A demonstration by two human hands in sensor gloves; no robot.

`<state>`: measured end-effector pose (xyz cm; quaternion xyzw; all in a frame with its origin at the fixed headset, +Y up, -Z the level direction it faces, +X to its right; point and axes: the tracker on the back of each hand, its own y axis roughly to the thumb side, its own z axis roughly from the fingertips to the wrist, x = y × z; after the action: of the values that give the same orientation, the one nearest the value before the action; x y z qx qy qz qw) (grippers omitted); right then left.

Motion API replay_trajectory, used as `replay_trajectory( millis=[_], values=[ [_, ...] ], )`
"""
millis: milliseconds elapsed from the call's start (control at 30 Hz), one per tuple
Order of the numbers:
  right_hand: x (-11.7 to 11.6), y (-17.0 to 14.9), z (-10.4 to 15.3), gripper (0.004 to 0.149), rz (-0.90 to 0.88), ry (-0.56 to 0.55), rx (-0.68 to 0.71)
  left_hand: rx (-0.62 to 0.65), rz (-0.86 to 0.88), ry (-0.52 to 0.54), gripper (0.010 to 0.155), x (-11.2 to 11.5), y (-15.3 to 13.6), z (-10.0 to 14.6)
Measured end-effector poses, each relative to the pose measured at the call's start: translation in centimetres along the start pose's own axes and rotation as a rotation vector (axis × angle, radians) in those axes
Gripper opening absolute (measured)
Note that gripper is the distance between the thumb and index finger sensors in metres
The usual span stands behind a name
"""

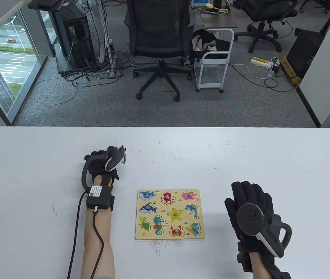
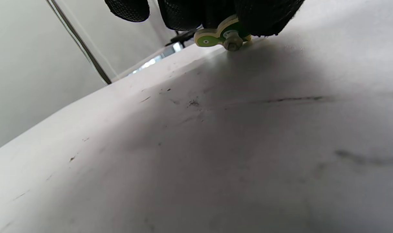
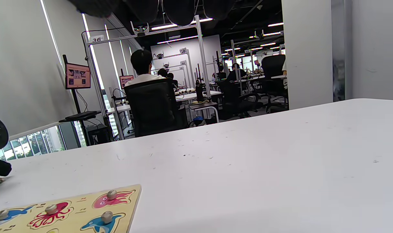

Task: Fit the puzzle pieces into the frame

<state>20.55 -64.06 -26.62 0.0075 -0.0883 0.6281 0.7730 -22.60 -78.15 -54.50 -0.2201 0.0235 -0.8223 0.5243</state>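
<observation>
While my left hand [image 1: 104, 162] rests on the white table [image 1: 240, 162], up and to the left of the puzzle frame [image 1: 170, 214], its fingers curl down over a green turtle piece [image 2: 215, 36]. Left wrist view: the gloved fingers [image 2: 264, 16] grip this piece from above, its wooden knob [image 2: 232, 43] pointing down and just touching the table surface. Left forearm [image 1: 98, 241] extends straight from the bottom edge, a black sensor box [image 1: 99, 198] strapped at the wrist, its cable [image 1: 77, 232] trailing back along the arm.

My right hand [image 1: 250, 209] lies flat, palm down, well to the right of the frame, fingers spread and extended, holding nothing; its tracker [image 1: 250, 218] sits on the back of the hand.

Frame position: near the table's front edge, between my two hands. Table view shows animal pieces in all nine recesses, including a turtle at the lower left [image 1: 144, 224]. Right wrist view: the frame's far right corner [image 3: 131, 194] with the pink octopus piece [image 3: 112, 198].
</observation>
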Motion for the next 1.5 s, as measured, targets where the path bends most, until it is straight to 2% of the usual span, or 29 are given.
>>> replay_trajectory(
  millis=[33, 300, 500, 667, 800, 933, 1100, 1267, 1333, 1400, 1500],
  values=[
    [-0.1, 0.0, 0.0, 0.06, 0.003, 0.002, 0.0, 0.002, -0.005, -0.018, 0.06, 0.2, 0.0, -0.1],
    [-0.5, 0.2, -0.2, 0.061, 0.022, 0.016, -0.004, -0.037, -0.051, 0.041, 0.057, 0.3, 0.2, -0.1],
    [-0.3, 0.1, 0.0, 0.061, 0.017, 0.016, -0.008, -0.063, -0.071, 0.13, 0.048, -0.4, -0.5, 0.9],
    [0.3, 0.0, 0.2, 0.061, -0.012, -0.003, 0.005, -0.02, -0.023, 0.183, 0.048, -1.9, -1.8, 2.4],
    [0.0, 0.2, 0.2, 0.06, -0.007, 0.001, 0.024, 0.023, 0.055, 0.246, 0.048, -4.2, -3.3, 5.1],
    [0.0, 0.9, 0.4, 0.06, 0.008, -0.006, 0.059, 0.082, 0.219, 0.252, 0.049, -6.4, -5.0, 7.7],
    [-0.4, 1.5, 0.5, 0.06, 0.013, -0.01, 0.1, 0.145, 0.412, 0.311, 0.049, -8.4, -6.7, 11.7],
    [-0.7, 1.7, 0.5, 0.061, 0.001, -0.005, 0.129, 0.272, 0.76, 0.306, 0.048, -8.8, -7.7, 15.8],
    [-0.7, 2.1, 0.7, 0.061, -0.005, -0.024, 0.153, 0.38, 0.974, 0.314, 0.048, -8.5, -7.7, 18.0],
    [-0.6, 2.4, 0.9, 0.061, 0.003, -0.038, 0.171, 0.41, 1.084, 0.354, 0.048, -8.3, -7.4, 20.1],
    [-0.8, 3.1, 1.1, 0.061, -0.002, -0.049, 0.22, 0.504, 1.122, 0.389, 0.048, -8.3, -6.3, 23.1]
  ],
)
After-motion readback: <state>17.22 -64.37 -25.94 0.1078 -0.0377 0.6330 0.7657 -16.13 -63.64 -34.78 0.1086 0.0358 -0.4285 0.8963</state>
